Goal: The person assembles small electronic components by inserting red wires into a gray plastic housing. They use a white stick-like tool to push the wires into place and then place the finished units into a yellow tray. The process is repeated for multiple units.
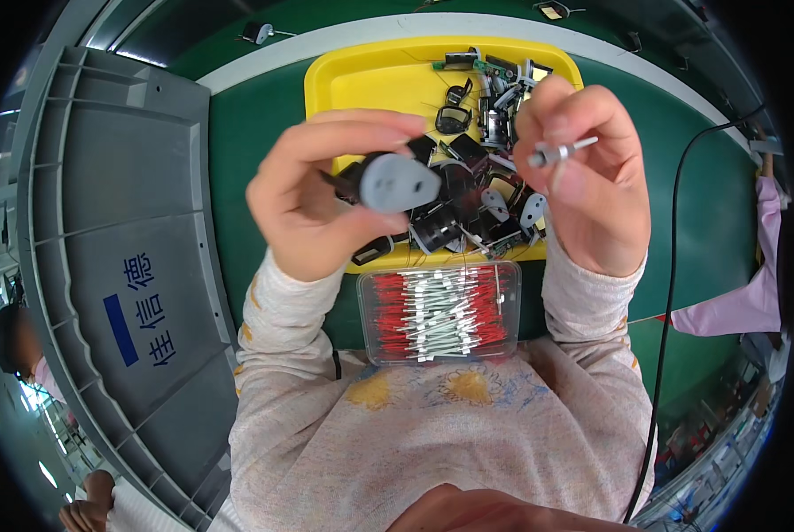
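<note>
Between its thumb and fingers my left hand (304, 191) grips a black part with a grey end cap (399, 183); the cap is teardrop-shaped and has small dark holes. To the right, my right hand (592, 173) pinches a small metal-and-grey pin-like piece (561, 152) with a thin silvery tip. Both hands are raised over a yellow tray (353, 84) heaped with black parts, grey caps and thin wires. In front of my chest stands a clear plastic box (439, 357) holding many red and white wire leads (441, 310).
A large grey plastic crate (136, 239) stands at my left. A black cable (673, 266) hangs down on my right. Loose parts lie beyond the tray, one of them a small black-and-grey piece (257, 34). Other people are at both sides, one with a pink sleeve (734, 297).
</note>
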A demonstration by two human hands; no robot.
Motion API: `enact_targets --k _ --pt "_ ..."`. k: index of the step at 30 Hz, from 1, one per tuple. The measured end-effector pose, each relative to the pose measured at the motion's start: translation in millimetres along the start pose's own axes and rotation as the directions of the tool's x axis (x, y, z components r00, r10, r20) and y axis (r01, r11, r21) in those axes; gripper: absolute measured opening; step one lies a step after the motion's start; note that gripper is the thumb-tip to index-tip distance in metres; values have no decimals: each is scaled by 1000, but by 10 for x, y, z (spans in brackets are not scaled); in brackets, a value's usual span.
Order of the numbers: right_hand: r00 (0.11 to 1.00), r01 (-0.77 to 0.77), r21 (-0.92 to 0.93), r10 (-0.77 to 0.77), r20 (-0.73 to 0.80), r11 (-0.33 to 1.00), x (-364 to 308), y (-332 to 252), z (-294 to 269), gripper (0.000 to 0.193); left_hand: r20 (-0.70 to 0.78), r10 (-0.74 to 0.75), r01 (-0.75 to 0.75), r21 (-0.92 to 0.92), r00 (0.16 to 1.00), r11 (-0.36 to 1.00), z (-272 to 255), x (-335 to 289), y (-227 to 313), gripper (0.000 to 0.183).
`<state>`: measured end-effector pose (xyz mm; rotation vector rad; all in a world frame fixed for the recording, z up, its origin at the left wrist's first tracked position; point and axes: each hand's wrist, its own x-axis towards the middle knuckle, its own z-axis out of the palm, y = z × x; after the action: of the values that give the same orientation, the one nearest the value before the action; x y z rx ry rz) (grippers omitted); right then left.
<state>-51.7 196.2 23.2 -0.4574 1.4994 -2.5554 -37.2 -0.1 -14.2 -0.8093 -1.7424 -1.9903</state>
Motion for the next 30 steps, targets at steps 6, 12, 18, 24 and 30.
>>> enact_targets --k 6,12,18,24,30 --pt "961 239 -611 -275 36 755 14 -34 -47 20 253 28 -161 520 967 839 -214 167 310 46" --pt "899 416 -608 -204 388 676 48 -58 -33 20 482 -240 41 388 843 921 -116 189 301 45" --pt "859 504 -391 -399 321 770 52 94 -49 18 435 -236 157 209 869 965 -56 178 275 34" --pt "836 526 -363 -545 56 769 -86 13 -47 20 164 -304 306 14 938 952 60 68 172 39" --pt "719 688 -567 -533 446 453 -122 -88 23 30 31 -178 181 -114 983 977 96 -28 63 48"
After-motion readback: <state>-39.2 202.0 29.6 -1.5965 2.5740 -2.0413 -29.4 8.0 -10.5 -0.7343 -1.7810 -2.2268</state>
